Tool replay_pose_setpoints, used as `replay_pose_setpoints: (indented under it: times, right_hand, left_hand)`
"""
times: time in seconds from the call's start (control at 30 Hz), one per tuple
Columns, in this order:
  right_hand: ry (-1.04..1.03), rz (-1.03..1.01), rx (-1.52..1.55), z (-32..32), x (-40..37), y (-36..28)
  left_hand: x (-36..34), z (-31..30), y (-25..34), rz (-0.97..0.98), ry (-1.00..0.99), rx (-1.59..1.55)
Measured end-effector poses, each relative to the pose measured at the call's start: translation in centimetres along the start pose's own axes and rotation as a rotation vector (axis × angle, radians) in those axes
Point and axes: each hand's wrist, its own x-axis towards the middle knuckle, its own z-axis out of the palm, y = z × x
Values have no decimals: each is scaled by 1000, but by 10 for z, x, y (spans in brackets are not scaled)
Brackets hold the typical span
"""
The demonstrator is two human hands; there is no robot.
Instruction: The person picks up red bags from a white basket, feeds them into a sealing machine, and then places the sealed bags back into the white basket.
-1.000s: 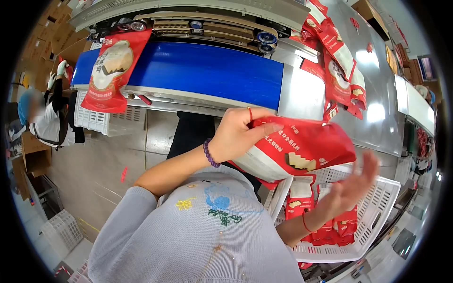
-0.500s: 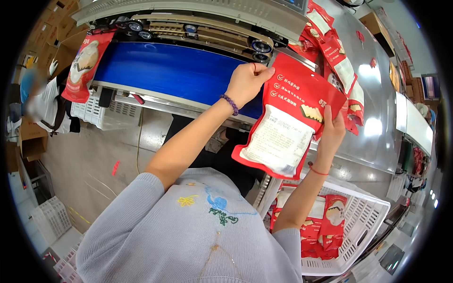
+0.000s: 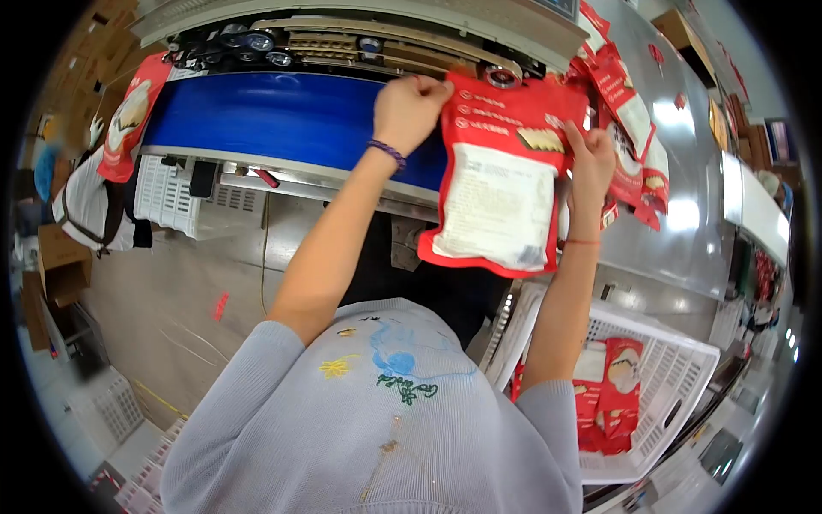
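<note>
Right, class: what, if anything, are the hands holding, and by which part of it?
A red pouch: left hand pinches its top left corner, right hand its right edge near the top.

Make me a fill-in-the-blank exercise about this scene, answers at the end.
1. The bare left hand and right hand hold a red plastic pouch whose large text panel is ____.
2. The flat conveyor belt is ____.
3. The purple beaded bracelet circles the ____ wrist.
4. The white perforated plastic crate holding red pouches stands nearer the ____ hand.

Missing words: white; blue; left; right.
</note>
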Motion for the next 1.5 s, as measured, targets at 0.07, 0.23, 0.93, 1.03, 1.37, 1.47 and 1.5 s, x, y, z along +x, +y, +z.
replay_pose_setpoints:
  times: [0.07,0.23,0.93,1.03,1.37,1.47,1.5]
  right_hand:
    - [-21,9,-19,15,-7,-8]
    - [-389,5,233,-47,-39,-27]
    - [-245,1137,-766,-198,-366,291]
    - [-243,711,-850,-203,-337,243]
    - [-875,149,-776,-159,-182,-110]
    - [-1009,350,-567,-137,-144,-168]
    - [-938,413,-58,-142,-141,-163]
  left_hand:
    - [0,-23,2,-45,-66,5]
    - [-6,-87,-9,191,17,167]
    - [-124,-21,82,234,-469,-111]
    - [-128,-26,81,204,-514,-107]
    - [-156,57,98,774,-1369,-130]
    - [-170,62,79,489,-1543,-244]
    - [-170,60,75,495,-1527,-238]
